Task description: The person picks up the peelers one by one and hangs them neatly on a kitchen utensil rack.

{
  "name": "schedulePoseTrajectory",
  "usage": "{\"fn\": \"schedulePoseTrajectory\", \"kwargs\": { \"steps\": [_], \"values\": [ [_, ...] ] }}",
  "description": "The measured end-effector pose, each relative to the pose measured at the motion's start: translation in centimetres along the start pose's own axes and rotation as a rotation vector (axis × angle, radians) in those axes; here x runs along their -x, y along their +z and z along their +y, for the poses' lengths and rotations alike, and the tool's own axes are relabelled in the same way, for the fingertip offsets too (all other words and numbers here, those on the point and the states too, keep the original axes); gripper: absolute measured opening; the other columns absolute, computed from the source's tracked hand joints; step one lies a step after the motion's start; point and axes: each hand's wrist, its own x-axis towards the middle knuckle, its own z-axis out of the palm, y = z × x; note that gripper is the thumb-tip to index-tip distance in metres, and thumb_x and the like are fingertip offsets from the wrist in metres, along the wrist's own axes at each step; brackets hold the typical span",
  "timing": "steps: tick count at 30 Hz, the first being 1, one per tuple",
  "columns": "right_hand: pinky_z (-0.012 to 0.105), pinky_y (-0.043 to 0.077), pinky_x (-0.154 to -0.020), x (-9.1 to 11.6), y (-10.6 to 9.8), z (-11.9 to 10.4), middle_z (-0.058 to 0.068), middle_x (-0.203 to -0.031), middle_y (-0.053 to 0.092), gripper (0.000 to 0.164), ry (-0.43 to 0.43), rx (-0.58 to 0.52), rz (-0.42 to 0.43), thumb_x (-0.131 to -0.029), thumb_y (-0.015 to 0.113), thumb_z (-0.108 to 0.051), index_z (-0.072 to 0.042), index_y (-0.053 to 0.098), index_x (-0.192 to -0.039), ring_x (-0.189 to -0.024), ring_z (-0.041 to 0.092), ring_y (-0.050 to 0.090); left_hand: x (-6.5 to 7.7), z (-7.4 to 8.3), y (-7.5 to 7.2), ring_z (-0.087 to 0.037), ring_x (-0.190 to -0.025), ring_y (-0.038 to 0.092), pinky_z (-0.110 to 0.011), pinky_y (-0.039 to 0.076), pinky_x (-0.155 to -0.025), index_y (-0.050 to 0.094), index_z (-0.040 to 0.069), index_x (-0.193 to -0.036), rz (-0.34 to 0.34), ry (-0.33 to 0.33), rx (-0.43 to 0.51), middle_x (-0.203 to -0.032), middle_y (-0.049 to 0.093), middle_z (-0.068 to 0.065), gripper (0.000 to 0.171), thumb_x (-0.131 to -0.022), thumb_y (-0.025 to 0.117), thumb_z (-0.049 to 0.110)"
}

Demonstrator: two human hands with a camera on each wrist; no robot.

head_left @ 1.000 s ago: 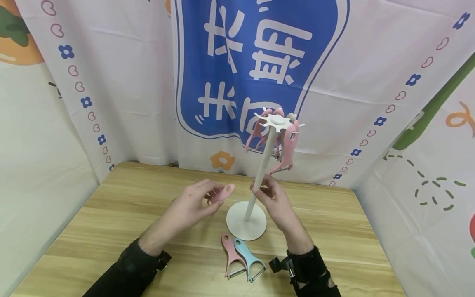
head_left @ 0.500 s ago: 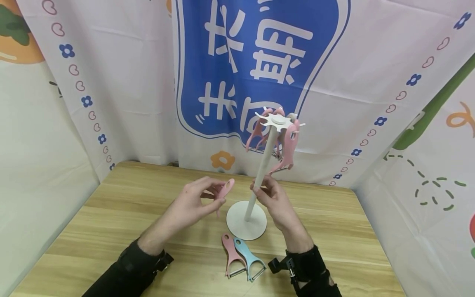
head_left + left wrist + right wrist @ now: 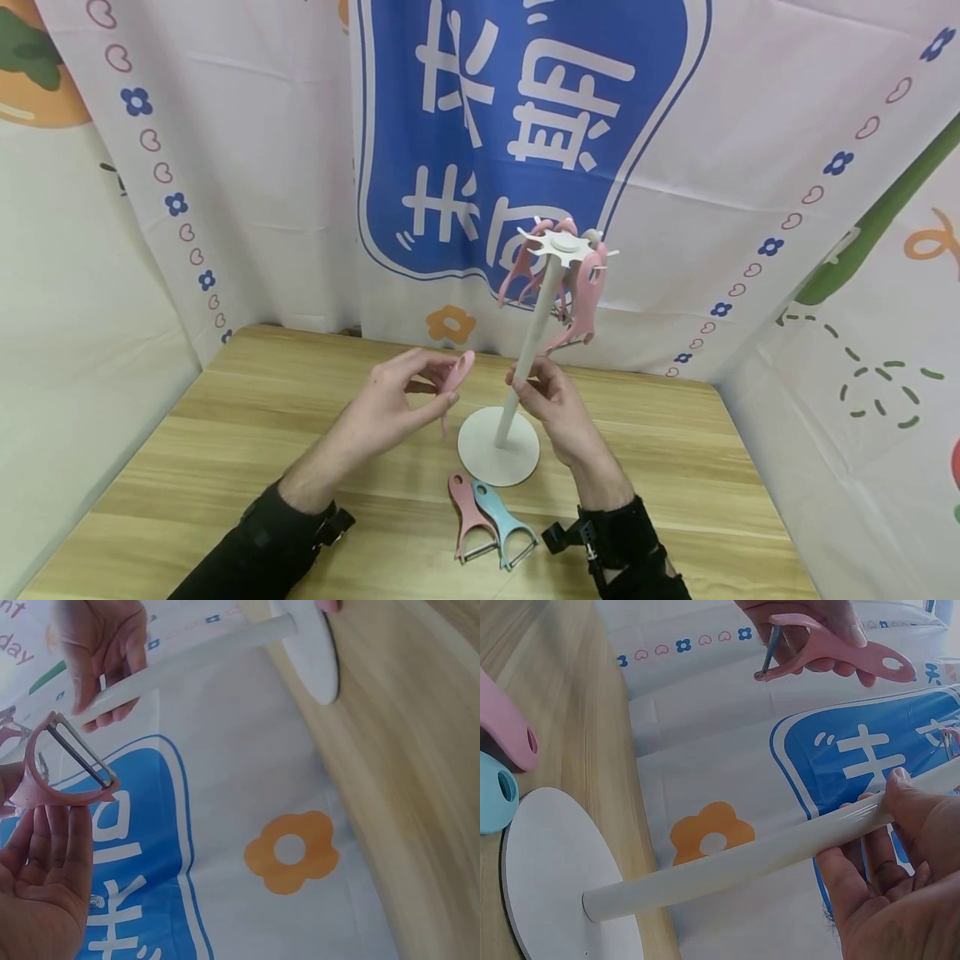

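Observation:
Between thumb and fingers my left hand [image 3: 397,400] pinches a pink peeler [image 3: 847,651], whose metal blade shows in both wrist views. Its holed handle end points up toward the stand in the head view. My right hand [image 3: 558,408] grips the white pole of a stand [image 3: 532,337], partway up from the round base. Several pink peelers [image 3: 587,292] hang from the hooks at the stand's top. In front of the base, a second pink peeler [image 3: 465,508] and a light blue peeler [image 3: 501,517] lie side by side on the table, handles toward the base.
The stand's round white base [image 3: 480,462] rests on a wood-grain table [image 3: 225,467]. A printed white curtain [image 3: 285,167] with a blue panel hangs behind the table, and printed cloth covers both sides.
My left hand has turned the held peeler, so its handle end sits higher and its head hangs lower. The right hand stays on the pole.

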Motion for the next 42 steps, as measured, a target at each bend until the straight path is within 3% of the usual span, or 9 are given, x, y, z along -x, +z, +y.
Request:
{"fn": "schedulePoseTrajectory", "kwargs": {
  "steps": [14,22,28,36,42],
  "values": [
    [0.05,0.045,-0.103,0.1,-0.2,0.2,0.023,-0.125,0.058,0.027,-0.012,0.001,-0.008,-0.105,0.06,-0.015,-0.004,0.058,-0.129,-0.115,0.03,0.057,-1.8,1.8,-0.9,-0.009,-0.102,0.067,-0.028,0.057,-0.09,0.066,0.023,-0.133,0.071,0.041,0.059,-0.119,0.065,0.009,0.044,-0.092,0.079,0.033],
    [0.051,0.046,-0.102,0.0,-0.3,0.2,0.023,-0.125,0.059,0.027,-0.016,0.012,-0.011,-0.105,0.06,-0.016,-0.004,0.058,-0.129,-0.118,0.034,0.057,-3.1,2.9,-1.0,-0.007,-0.103,0.066,-0.03,0.055,-0.093,0.065,0.028,-0.135,0.101,0.039,0.076,-0.121,0.065,0.011,0.044,-0.094,0.076,0.037],
    [0.054,0.045,-0.104,0.1,-0.3,0.1,0.022,-0.127,0.059,0.031,-0.015,0.03,-0.015,-0.105,0.061,-0.018,-0.002,0.057,-0.131,-0.118,0.032,0.057,-4.1,3.3,-0.8,-0.009,-0.104,0.066,-0.031,0.056,-0.091,0.065,0.026,-0.136,0.153,0.054,0.106,-0.117,0.066,0.01,0.045,-0.094,0.077,0.032],
    [0.054,0.045,-0.105,0.1,-0.2,0.0,0.02,-0.127,0.058,0.029,-0.008,0.039,-0.018,-0.105,0.061,-0.02,-0.008,0.058,-0.132,-0.121,0.037,0.056,-5.3,4.1,-0.6,-0.012,-0.108,0.064,-0.034,0.056,-0.093,0.063,0.024,-0.14,0.191,0.068,0.168,-0.121,0.065,0.004,0.047,-0.095,0.075,0.034],
    [0.052,0.046,-0.104,0.1,-0.2,0.0,0.02,-0.127,0.058,0.03,-0.006,0.028,-0.02,-0.105,0.061,-0.02,-0.007,0.058,-0.132,-0.125,0.051,0.05,-6.2,4.9,-0.7,-0.012,-0.108,0.063,-0.035,0.055,-0.095,0.063,0.024,-0.141,0.23,0.091,0.181,-0.128,0.064,0.004,0.046,-0.097,0.073,0.032]
  ]
}}
